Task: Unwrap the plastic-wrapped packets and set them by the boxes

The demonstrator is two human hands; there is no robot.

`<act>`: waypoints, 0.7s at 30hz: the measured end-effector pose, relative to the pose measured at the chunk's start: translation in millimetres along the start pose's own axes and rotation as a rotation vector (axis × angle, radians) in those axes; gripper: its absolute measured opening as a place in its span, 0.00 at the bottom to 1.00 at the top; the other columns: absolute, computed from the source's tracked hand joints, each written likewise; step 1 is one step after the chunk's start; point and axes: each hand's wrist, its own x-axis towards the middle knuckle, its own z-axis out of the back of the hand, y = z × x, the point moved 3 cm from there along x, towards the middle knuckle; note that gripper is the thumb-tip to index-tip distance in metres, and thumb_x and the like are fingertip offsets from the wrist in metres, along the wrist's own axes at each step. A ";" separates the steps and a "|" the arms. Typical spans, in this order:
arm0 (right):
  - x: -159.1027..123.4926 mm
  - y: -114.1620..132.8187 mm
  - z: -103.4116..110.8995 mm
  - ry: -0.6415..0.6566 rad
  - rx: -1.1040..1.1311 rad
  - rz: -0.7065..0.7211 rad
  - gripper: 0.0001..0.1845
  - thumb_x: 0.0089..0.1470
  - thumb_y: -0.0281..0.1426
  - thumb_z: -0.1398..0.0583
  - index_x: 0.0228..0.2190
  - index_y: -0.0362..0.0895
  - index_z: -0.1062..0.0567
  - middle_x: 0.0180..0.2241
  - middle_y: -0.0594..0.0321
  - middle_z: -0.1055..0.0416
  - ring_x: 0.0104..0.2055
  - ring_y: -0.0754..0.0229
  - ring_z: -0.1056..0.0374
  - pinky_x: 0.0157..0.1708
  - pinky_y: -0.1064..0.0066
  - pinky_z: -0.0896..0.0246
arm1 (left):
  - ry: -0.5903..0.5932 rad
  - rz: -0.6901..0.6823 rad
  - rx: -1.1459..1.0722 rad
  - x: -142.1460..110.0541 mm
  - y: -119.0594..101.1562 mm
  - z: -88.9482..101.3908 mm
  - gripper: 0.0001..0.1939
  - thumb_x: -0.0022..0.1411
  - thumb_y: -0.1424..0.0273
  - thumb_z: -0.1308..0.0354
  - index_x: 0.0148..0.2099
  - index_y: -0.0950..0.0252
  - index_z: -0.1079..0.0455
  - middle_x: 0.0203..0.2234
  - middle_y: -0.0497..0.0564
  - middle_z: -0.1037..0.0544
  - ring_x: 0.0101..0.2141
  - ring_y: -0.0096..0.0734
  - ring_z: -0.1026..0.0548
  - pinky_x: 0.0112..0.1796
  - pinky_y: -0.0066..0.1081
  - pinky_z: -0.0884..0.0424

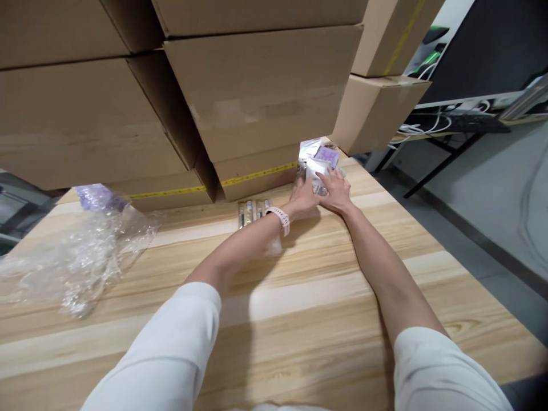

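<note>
Both my arms reach to the far side of the table, where silver packets (315, 166) and a purple packet (329, 155) lie in a small pile. My left hand (305, 196), with a pale pink watch band on its wrist, rests against the pile's near left side, its visible fingers apart and slightly blurred. Across the pile's near right side, my right hand (336, 191) spreads its fingers, touching a silver packet. The thumbs are close together. Flat gold-coloured packets (252, 212) lie left of my left wrist, partly hidden by it.
Stacked cardboard boxes (265, 85) stand along the table's back edge, with a yellow tape line low down. Crumpled clear plastic (89, 257) and a purple packet (98, 197) lie at left on the wooden table (299, 342). A monitor (488, 51) and cables (422, 128) are beyond, at right.
</note>
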 end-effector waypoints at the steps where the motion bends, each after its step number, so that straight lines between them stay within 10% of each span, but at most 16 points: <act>1: -3.9 2.7 2.5 -0.050 0.010 0.006 0.45 0.50 0.49 0.35 0.66 0.49 0.33 0.73 0.46 0.50 0.74 0.31 0.59 0.65 0.28 0.64 | -0.029 -0.001 0.036 -9.6 -0.8 11.0 0.22 0.58 0.78 0.40 0.56 0.69 0.30 0.57 0.67 0.29 0.62 0.60 0.36 0.62 0.56 0.40; 6: -2.2 26.7 25.3 -0.443 0.287 -0.032 0.34 0.60 0.52 0.43 0.60 0.45 0.28 0.67 0.47 0.37 0.71 0.42 0.47 0.70 0.42 0.61 | -0.323 -0.205 0.410 -61.9 9.4 86.5 0.17 0.63 0.82 0.50 0.49 0.65 0.26 0.51 0.61 0.25 0.57 0.47 0.33 0.58 0.46 0.35; 10: 47.5 57.6 19.9 -0.414 0.990 -0.285 0.32 0.68 0.51 0.56 0.61 0.48 0.31 0.66 0.55 0.35 0.69 0.54 0.41 0.69 0.54 0.50 | -0.264 -0.254 0.740 -85.3 42.9 121.6 0.18 0.65 0.80 0.48 0.54 0.63 0.26 0.64 0.61 0.32 0.65 0.51 0.40 0.62 0.52 0.41; 21: 60.0 116.4 -27.5 -0.156 1.352 -0.341 0.41 0.59 0.67 0.55 0.48 0.49 0.24 0.51 0.58 0.22 0.54 0.51 0.27 0.50 0.58 0.28 | -0.145 -0.024 0.661 -102.9 73.1 119.2 0.27 0.72 0.60 0.46 0.69 0.63 0.35 0.72 0.61 0.44 0.71 0.55 0.50 0.67 0.54 0.45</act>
